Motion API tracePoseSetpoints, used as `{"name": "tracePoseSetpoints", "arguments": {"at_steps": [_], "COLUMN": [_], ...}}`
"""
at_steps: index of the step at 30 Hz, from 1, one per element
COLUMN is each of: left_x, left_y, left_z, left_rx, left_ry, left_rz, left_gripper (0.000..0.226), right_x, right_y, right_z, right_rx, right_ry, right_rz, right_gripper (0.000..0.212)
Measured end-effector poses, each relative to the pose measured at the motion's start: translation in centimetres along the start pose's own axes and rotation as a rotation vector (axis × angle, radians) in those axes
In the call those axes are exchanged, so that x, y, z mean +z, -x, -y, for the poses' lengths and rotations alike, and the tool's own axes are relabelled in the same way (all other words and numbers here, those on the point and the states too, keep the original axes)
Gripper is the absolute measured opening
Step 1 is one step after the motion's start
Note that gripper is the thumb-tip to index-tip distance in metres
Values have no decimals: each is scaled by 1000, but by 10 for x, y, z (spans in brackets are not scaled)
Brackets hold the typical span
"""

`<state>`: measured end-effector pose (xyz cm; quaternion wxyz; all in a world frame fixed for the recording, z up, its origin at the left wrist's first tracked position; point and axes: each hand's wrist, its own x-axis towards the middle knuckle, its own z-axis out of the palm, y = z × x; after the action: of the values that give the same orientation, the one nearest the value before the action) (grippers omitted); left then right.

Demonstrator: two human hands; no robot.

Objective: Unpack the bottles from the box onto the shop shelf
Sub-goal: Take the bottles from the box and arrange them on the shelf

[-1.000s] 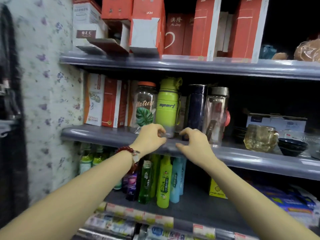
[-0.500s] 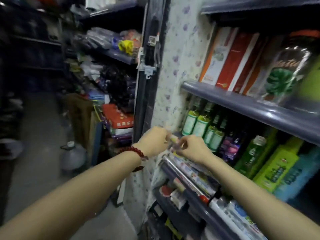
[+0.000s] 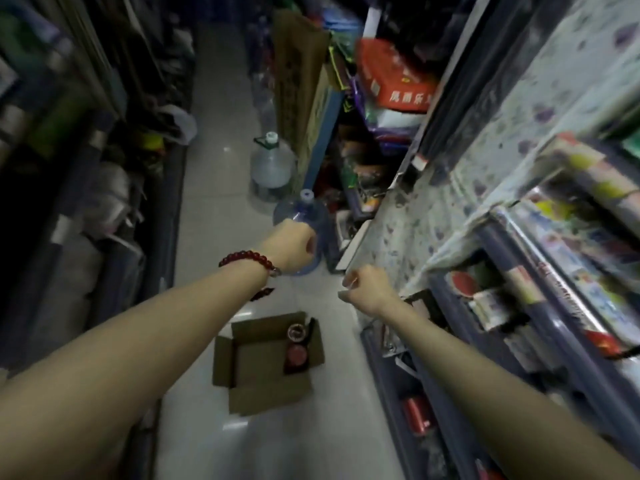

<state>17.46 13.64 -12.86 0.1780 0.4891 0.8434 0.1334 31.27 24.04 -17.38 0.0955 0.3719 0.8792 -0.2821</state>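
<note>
Below, one open box (image 3: 268, 362) holds two bottles (image 3: 295, 344), while left hand (image 3: 292, 242) and right hand (image 3: 367, 285) grips are clenched, empty.

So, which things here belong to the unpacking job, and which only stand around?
Job: cardboard box on the floor; bottles inside it; left hand; right hand; shop shelf.
Around: two large water jugs; red bead bracelet.
</note>
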Motion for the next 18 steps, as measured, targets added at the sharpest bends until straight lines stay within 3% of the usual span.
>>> {"name": "tracePoseSetpoints", "arguments": {"at_steps": [8, 18], "left_x": [122, 349], "left_y": [-34, -72], "left_z": [115, 219], "left_rx": [-99, -155], "left_ry": [100, 205], "left_rz": [85, 81], "left_gripper": [16, 28], "right_x": [145, 354], "right_y": [-69, -140], "right_z": [-42, -166], "right_rx": [135, 131], "right_ry": [-76, -152], "right_rz": [24, -9], "right_gripper": [24, 24]}}
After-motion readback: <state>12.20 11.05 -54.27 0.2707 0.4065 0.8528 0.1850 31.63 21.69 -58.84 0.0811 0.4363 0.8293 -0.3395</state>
